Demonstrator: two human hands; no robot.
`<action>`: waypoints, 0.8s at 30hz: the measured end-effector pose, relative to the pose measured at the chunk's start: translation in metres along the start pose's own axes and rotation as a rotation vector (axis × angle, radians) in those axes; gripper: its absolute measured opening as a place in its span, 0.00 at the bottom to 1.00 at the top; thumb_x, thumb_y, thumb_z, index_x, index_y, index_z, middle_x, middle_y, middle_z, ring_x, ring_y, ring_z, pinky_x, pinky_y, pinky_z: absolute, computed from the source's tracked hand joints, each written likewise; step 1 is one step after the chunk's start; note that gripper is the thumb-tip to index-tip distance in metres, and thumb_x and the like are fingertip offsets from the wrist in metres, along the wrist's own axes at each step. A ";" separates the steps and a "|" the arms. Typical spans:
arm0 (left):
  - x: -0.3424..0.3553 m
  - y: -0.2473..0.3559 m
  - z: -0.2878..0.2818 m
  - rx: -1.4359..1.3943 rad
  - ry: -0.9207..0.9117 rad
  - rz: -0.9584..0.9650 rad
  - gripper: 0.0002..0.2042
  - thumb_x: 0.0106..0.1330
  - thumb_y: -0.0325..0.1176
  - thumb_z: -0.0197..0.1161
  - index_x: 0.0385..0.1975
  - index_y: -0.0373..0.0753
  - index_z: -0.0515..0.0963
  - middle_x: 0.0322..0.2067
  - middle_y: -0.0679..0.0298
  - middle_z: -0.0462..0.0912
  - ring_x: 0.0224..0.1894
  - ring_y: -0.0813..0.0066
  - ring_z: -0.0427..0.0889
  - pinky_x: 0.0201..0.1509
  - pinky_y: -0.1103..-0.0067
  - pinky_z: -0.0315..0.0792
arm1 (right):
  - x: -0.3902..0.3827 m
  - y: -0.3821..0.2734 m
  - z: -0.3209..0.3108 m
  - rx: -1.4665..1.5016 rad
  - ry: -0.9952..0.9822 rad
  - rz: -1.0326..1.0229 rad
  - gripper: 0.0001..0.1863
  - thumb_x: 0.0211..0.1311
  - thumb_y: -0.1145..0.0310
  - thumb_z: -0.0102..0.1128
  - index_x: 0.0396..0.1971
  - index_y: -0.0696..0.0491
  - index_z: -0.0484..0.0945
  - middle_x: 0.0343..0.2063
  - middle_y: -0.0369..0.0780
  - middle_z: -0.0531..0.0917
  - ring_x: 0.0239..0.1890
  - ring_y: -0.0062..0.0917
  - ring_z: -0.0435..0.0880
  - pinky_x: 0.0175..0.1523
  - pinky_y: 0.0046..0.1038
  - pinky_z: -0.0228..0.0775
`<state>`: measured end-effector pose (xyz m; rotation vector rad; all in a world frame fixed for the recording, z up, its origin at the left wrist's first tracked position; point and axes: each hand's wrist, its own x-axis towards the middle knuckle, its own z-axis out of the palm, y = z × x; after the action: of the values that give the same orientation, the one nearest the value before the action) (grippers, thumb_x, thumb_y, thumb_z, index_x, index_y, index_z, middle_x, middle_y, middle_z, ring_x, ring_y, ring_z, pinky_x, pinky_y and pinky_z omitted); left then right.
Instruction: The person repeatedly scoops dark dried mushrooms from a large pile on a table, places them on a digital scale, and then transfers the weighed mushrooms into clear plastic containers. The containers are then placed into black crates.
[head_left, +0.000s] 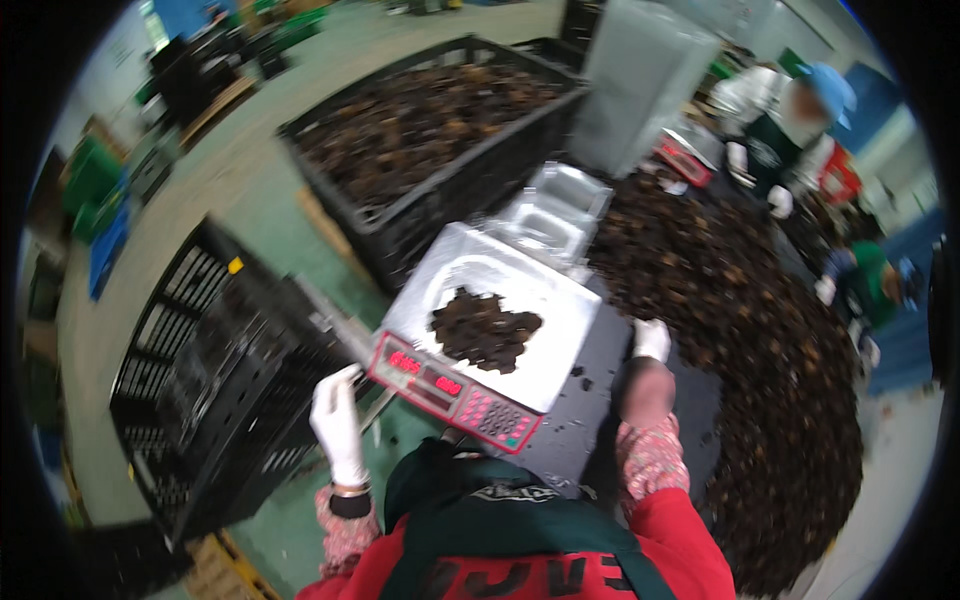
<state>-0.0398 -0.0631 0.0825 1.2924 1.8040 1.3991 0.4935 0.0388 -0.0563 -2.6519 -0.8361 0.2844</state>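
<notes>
A silver-topped scale (560,330) with a red keypad panel holds a small heap of dark brown pieces (485,330) in a clear bag or tray. My left hand (338,420), white-gloved, is open beside the scale's left corner, fingers slightly bent, with nothing visible in it. My right hand (650,345), also gloved, is at the edge of a large pile of similar dark pieces (770,380) right of the scale; its fingers are blurred, so their grip is unclear. Clear plastic trays (555,210) sit just behind the scale.
A black crate (430,160) full of dark pieces stands behind the scale; another (200,380) with black plastic inside stands left. A tall translucent stack (630,80) is at the back. Two co-workers (780,130) (870,280) work across the pile, near a second red scale (685,160).
</notes>
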 end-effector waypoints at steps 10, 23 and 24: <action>-0.010 0.004 -0.001 -0.055 0.000 0.004 0.09 0.72 0.27 0.54 0.40 0.32 0.82 0.39 0.63 0.84 0.42 0.77 0.81 0.50 0.80 0.73 | -0.058 0.097 -0.007 1.246 -0.290 0.031 0.02 0.62 0.76 0.58 0.34 0.53 0.76 0.25 0.34 0.81 0.22 0.19 0.79 0.24 0.21 0.73; -0.008 -0.003 0.005 -0.176 -0.060 -0.024 0.09 0.72 0.25 0.53 0.40 0.30 0.81 0.39 0.61 0.83 0.43 0.75 0.81 0.52 0.78 0.74 | -0.222 -0.145 -0.107 0.942 -0.540 -0.662 0.07 0.61 0.75 0.62 0.39 0.54 0.84 0.35 0.34 0.85 0.38 0.18 0.82 0.45 0.20 0.72; -0.007 -0.007 0.005 -0.159 -0.065 -0.012 0.09 0.72 0.25 0.53 0.40 0.30 0.81 0.39 0.60 0.83 0.43 0.74 0.81 0.51 0.78 0.74 | -0.221 -0.150 -0.089 0.923 -0.439 -0.856 0.09 0.60 0.74 0.63 0.40 0.52 0.85 0.35 0.34 0.85 0.37 0.18 0.81 0.43 0.21 0.72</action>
<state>-0.0351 -0.0667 0.0737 1.2288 1.6203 1.4453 0.2636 0.0014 0.1023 -1.2569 -1.4291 0.7850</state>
